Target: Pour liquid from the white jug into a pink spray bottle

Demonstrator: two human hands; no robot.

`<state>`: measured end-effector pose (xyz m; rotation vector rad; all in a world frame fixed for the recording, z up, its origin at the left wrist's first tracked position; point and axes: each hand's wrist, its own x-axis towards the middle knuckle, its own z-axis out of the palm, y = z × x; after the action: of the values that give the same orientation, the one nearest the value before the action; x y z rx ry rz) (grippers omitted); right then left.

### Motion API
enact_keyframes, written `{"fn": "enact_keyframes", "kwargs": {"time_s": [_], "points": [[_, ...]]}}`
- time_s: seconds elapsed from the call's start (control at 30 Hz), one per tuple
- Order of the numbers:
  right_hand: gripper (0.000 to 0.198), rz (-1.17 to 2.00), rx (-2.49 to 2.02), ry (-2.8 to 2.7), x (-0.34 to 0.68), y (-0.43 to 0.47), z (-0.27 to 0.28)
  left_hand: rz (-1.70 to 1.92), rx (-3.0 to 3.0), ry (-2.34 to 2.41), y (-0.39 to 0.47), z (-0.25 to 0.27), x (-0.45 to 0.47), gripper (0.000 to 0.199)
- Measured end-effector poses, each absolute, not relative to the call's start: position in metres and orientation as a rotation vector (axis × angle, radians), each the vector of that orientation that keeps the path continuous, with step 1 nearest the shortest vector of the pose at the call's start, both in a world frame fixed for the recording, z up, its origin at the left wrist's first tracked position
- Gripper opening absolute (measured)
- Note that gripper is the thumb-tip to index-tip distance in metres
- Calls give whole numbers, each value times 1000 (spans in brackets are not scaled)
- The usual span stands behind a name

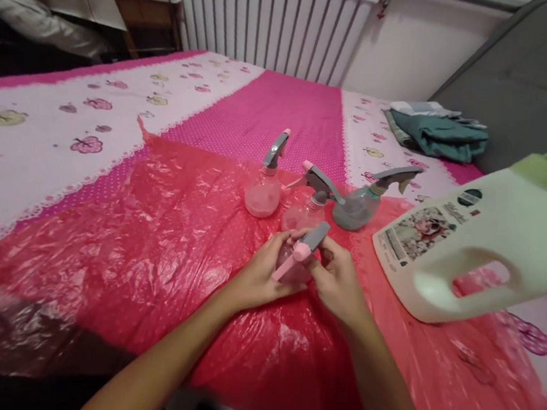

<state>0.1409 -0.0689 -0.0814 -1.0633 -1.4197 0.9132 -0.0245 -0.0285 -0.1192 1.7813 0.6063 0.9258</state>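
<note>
Both hands meet over the red plastic sheet (129, 243) spread on the bed. The left hand (259, 274) wraps the pink spray bottle (292, 261) from the side, fingers curled and pressed to the body. The right hand (338, 282) pinches at the neck beneath the grey trigger head (315, 237), thumb and forefinger closed on it. Judged as work on the sprayer head: it goes best with the bottle kept upright and steady in the left hand while the right turns squarely at the collar, not the trigger.

The bottle is small, round-bellied, translucent pink, with a pink nozzle tip pointing towards the person. It sits low in the hands, just above the sheet, in front of three other spray bottles (264, 185) and left of a white jug (482, 251) lying tilted.
</note>
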Motion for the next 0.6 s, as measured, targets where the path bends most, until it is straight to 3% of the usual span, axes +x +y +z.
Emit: {"fn": "enact_keyframes", "kwargs": {"time_s": [0.43,0.6], "points": [[36,797,-1187,-1302,126,-83,-83,974,1927,704,-41,-113,-19,70],[41,794,-1258,-1370,150,-90,-83,937,1970,702,-38,-113,-27,92]]}}
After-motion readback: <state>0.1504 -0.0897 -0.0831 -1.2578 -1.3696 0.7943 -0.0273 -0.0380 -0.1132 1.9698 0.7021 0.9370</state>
